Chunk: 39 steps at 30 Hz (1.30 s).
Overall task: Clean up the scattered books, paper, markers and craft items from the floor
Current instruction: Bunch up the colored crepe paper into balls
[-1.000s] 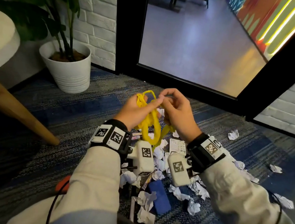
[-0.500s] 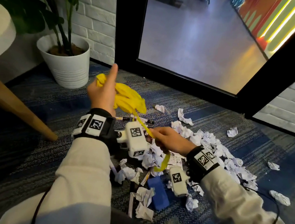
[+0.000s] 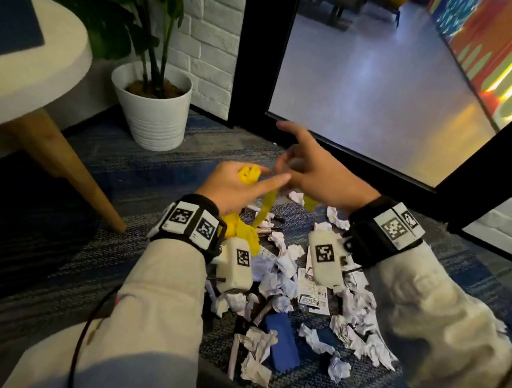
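Carpet strewn with paper; left hand clutches yellow ribbon; right hand forefinger out, grip unclear.

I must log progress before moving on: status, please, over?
Left grip holds bunched yellow ribbon strip, tail hanging. Right grip beside it, blurred, hold unclear. Crumpled white paper balls and blue rectangular block lie on blue patterned carpet below.

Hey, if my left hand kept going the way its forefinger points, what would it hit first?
Probably the right hand: the left hand, gripping the yellow ribbon, aims its forefinger at the right palm, almost touching, though depth is unclear.
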Available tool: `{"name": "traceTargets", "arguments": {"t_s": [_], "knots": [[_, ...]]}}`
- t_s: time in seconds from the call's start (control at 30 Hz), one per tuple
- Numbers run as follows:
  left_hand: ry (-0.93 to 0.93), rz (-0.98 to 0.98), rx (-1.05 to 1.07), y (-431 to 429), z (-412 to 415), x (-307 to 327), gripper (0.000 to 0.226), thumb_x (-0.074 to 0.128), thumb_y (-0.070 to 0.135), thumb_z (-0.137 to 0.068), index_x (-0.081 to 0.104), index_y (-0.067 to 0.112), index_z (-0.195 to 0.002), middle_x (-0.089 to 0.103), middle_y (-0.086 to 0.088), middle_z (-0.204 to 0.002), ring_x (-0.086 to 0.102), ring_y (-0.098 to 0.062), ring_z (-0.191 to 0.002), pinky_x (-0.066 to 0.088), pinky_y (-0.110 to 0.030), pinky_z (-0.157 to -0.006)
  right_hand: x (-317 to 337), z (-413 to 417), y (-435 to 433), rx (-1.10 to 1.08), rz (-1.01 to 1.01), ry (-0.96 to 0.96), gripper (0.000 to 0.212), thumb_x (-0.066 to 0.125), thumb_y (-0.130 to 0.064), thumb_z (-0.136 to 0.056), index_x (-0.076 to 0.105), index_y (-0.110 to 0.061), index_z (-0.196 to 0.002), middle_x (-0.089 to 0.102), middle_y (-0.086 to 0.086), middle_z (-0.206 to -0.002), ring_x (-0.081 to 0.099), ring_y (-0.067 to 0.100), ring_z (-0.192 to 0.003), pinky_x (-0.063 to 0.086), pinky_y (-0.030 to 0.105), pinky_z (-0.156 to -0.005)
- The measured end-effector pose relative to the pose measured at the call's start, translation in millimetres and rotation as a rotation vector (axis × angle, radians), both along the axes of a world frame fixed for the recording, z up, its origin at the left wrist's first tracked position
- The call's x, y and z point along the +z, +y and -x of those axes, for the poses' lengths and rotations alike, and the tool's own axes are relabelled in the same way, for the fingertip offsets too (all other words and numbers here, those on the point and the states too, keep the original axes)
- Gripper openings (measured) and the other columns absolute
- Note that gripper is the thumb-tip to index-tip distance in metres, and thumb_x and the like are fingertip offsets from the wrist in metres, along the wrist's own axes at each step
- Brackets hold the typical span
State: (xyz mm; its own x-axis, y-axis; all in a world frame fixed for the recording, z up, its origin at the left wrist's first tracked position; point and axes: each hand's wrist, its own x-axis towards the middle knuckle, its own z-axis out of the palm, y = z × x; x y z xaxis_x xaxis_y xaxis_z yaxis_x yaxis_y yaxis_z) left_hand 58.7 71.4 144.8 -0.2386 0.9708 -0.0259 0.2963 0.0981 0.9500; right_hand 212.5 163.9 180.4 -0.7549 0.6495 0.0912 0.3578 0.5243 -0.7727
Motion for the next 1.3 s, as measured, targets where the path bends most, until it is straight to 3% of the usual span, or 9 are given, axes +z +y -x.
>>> {"name": "traceTargets", "arguments": {"t_s": [0.1, 0.23, 0.47, 0.6, 0.87, 0.97, 1.1, 1.17, 1.3], "knots": [[-0.085, -0.061, 0.081, -17.5, 16.7, 21.3, 0.021, 0.069, 0.044, -0.087, 0.071, 0.024, -0.083, 0.048, 0.016, -0.040, 0.042, 0.001, -0.042, 0.036, -0.017, -0.048, 31.2, 28.2, -7.7, 0.058, -0.006, 0.155, 0.068, 0.058, 0.001, -0.090, 0.027, -0.015, -0.148, 0.061, 0.004, -0.092, 0.062, 0.014, -0.075, 0.053, 0.026, -0.074], [-0.214, -0.132, 0.200, -58.7, 55.5, 51.9, 0.024, 0.066, 0.037, -0.092, 0.065, 0.020, -0.076, 0.044, 0.002, -0.055, 0.040, -0.012, -0.051, 0.037, -0.022, -0.053, 72.5, 66.1, -33.9, 0.172, -0.002, 0.299, 0.063, 0.060, 0.001, -0.092, 0.030, -0.013, -0.146, 0.061, 0.004, -0.091, 0.061, 0.017, -0.077, 0.057, 0.037, -0.082], [-0.534, -0.551, 0.429, -169.8, 129.2, 124.4, 0.040, 0.046, 0.020, -0.100, 0.040, 0.017, -0.060, 0.030, 0.004, -0.044, 0.029, -0.012, -0.036, 0.029, -0.020, -0.040, 125.6, 156.7, -117.6, 0.416, 0.049, 0.448, 0.051, 0.061, -0.004, -0.094, 0.040, -0.009, -0.140, 0.053, 0.018, -0.092, 0.049, 0.014, -0.058, 0.044, 0.026, -0.053], [-0.387, -0.719, 0.676, -253.8, 181.3, 167.6, 0.037, 0.056, 0.030, -0.097, 0.047, 0.024, -0.061, 0.038, 0.005, -0.049, 0.039, -0.012, -0.043, 0.037, -0.025, -0.045, 132.0, 222.3, -178.9, 0.581, 0.152, 0.565, 0.039, 0.061, -0.002, -0.094, 0.049, -0.003, -0.132, 0.049, 0.017, -0.088, 0.040, 0.012, -0.051, 0.034, 0.026, -0.048], [-0.054, -0.697, 1.071, -409.9, 293.4, 208.8, 0.042, 0.064, 0.057, -0.083, 0.045, 0.024, -0.064, 0.044, -0.005, -0.065, 0.050, -0.022, -0.059, 0.035, -0.030, -0.054, 114.1, 365.5, -325.5, 0.766, 0.216, 0.647, 0.014, 0.062, -0.003, -0.093, 0.064, -0.006, -0.107, 0.063, 0.019, -0.085, 0.059, 0.026, -0.061, 0.050, 0.028, -0.057], [-0.066, -0.733, 1.098, -458.5, 336.2, 200.9, 0.045, 0.051, 0.065, -0.084, 0.039, 0.026, -0.066, 0.038, -0.006, -0.070, 0.045, -0.020, -0.062, 0.032, -0.030, -0.055, 101.5, 425.9, -376.7, 0.793, 0.343, 0.639, 0.015, 0.061, 0.002, -0.093, 0.062, -0.010, -0.101, 0.057, 0.010, -0.080, 0.059, 0.017, -0.057, 0.052, 0.024, -0.059], [-0.064, -0.684, 1.236, -502.3, 385.0, 173.8, 0.043, 0.028, 0.043, -0.098, 0.047, 0.021, -0.067, 0.047, -0.004, -0.066, 0.046, -0.019, -0.055, 0.028, -0.022, -0.045, 70.6, 504.9, -427.4, 0.779, 0.475, 0.539, 0.012, 0.056, 0.000, -0.096, 0.060, -0.011, -0.099, 0.056, 0.007, -0.078, 0.062, 0.020, -0.063, 0.057, 0.029, -0.064], [0.009, -0.614, 1.328, -514.9, 407.7, 153.5, 0.041, 0.031, 0.036, -0.097, 0.055, 0.023, -0.066, 0.056, -0.001, -0.063, 0.051, -0.017, -0.056, 0.031, -0.025, -0.048, 42.3, 538.0, -440.0, 0.776, 0.357, 0.414, 0.007, 0.055, -0.016, -0.099, 0.062, -0.016, -0.100, 0.064, 0.007, -0.082, 0.063, 0.023, -0.072, 0.056, 0.038, -0.075], [0.139, -0.421, 1.351, -517.5, 426.6, 113.0, 0.042, 0.026, 0.007, -0.105, 0.052, 0.014, -0.073, 0.064, 0.014, -0.049, 0.056, 0.003, -0.045, 0.041, -0.014, -0.046, -26.7, 572.2, -432.2, 0.798, -0.442, -0.172, 0.046, 0.040, -0.049, -0.100, 0.054, -0.019, -0.133, 0.065, 0.007, -0.124, 0.058, 0.028, -0.118, 0.039, 0.042, -0.102]]}}
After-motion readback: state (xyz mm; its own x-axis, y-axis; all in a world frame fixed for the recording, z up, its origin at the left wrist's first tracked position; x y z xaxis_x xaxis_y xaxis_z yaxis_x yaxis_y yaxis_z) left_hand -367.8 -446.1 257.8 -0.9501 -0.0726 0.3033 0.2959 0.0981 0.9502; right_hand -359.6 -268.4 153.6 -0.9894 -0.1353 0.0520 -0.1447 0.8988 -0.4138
